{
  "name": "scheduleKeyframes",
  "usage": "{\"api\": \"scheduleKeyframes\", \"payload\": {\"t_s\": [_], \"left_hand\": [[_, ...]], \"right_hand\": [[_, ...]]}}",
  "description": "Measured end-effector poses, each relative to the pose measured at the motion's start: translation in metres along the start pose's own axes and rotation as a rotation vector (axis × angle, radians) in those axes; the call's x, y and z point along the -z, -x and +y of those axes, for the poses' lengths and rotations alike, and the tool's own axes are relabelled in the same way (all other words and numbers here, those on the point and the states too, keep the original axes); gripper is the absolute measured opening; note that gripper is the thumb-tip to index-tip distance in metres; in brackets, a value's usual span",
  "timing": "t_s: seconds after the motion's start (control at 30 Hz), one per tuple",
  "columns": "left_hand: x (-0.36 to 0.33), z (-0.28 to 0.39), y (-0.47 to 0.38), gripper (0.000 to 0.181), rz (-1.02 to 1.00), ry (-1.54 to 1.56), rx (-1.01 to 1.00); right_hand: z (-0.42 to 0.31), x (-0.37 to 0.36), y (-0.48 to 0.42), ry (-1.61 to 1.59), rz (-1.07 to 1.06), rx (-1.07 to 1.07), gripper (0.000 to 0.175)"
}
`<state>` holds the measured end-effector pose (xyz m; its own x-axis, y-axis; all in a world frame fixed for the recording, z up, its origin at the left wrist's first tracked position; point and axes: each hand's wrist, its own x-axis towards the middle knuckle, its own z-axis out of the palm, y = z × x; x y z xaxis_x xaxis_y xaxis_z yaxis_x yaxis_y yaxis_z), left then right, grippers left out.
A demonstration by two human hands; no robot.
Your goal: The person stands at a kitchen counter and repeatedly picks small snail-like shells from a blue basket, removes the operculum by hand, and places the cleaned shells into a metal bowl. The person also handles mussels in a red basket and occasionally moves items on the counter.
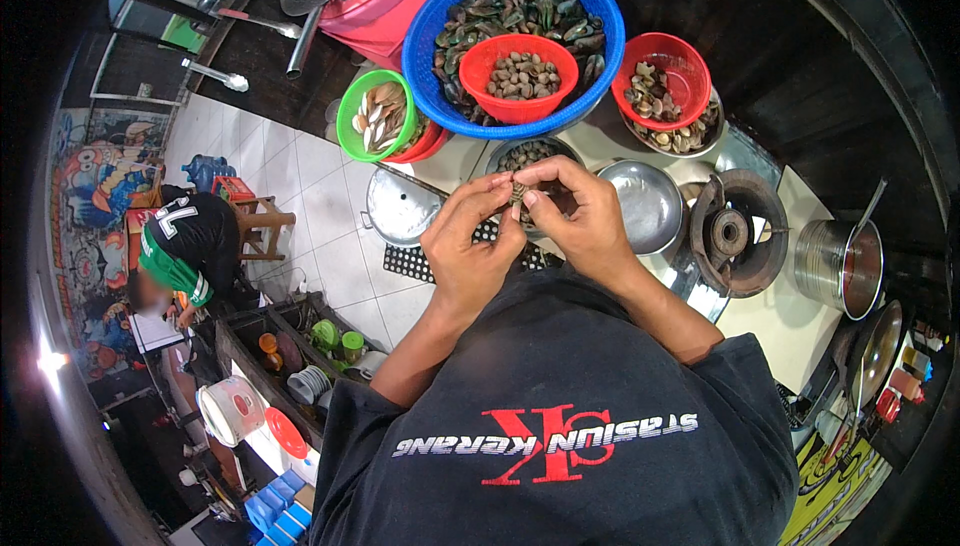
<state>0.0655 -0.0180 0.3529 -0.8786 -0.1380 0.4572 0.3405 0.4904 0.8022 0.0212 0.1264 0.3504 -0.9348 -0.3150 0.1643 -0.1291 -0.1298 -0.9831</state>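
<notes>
Both hands meet at chest height, with a small ridged cockle shell (pixel 517 192) between their fingertips. My left hand (pixel 476 231) pinches it from the left, and my right hand (pixel 581 212) from the right. Below them, partly hidden, is a metal bowl of cockles (pixel 536 148). Beyond stands a large blue basket (pixel 420 43) of green mussels (pixel 517 10), with a red bowl (pixel 517 112) of small shells set on the mussels. A green basket (pixel 346 115) holds elongated clams (pixel 381 117). Another red bowl (pixel 694 66) contains opened-looking shells (pixel 651 96).
An empty-looking metal pan (pixel 643 205) and a gas burner (pixel 739 232) stand at the right, with a steel pot (pixel 825 261) beyond. A round metal lid (pixel 401 208) lies left. Pink buckets (pixel 382 6) stand at the back. Another person (pixel 184 246) bends over papers at far left.
</notes>
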Motion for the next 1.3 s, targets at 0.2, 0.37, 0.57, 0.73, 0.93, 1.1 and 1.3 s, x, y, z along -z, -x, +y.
{"api": "scheduleKeyframes", "payload": {"t_s": [0.2, 0.37, 0.57, 0.73, 0.93, 1.1, 1.3], "left_hand": [[-0.004, 0.004, -0.004, 0.021, 0.063, -0.036, -0.005], [-0.004, 0.006, -0.006, 0.022, 0.047, -0.116, -0.055], [-0.006, 0.001, -0.007, 0.025, 0.044, -0.231, -0.2], [-0.01, 0.0, -0.011, 0.028, 0.015, -0.311, -0.256], [-0.013, -0.003, -0.011, 0.027, -0.02, -0.321, -0.213], [-0.016, -0.008, -0.012, 0.026, -0.028, -0.288, -0.172], [-0.022, -0.01, -0.017, 0.024, 0.004, -0.214, -0.11]], "right_hand": [[0.001, 0.001, 0.0, -0.022, 0.001, -0.004, 0.016], [-0.002, 0.003, 0.0, 0.025, -0.027, -0.01, 0.016], [0.005, 0.0, -0.001, 0.099, -0.006, -0.022, 0.014], [0.013, 0.0, -0.004, 0.053, 0.02, -0.109, 0.017], [0.016, 0.001, -0.006, 0.092, 0.063, -0.061, 0.017], [0.023, 0.004, -0.009, 0.07, 0.052, -0.09, 0.016], [0.028, 0.008, -0.016, 0.085, 0.041, -0.084, 0.014]]}}
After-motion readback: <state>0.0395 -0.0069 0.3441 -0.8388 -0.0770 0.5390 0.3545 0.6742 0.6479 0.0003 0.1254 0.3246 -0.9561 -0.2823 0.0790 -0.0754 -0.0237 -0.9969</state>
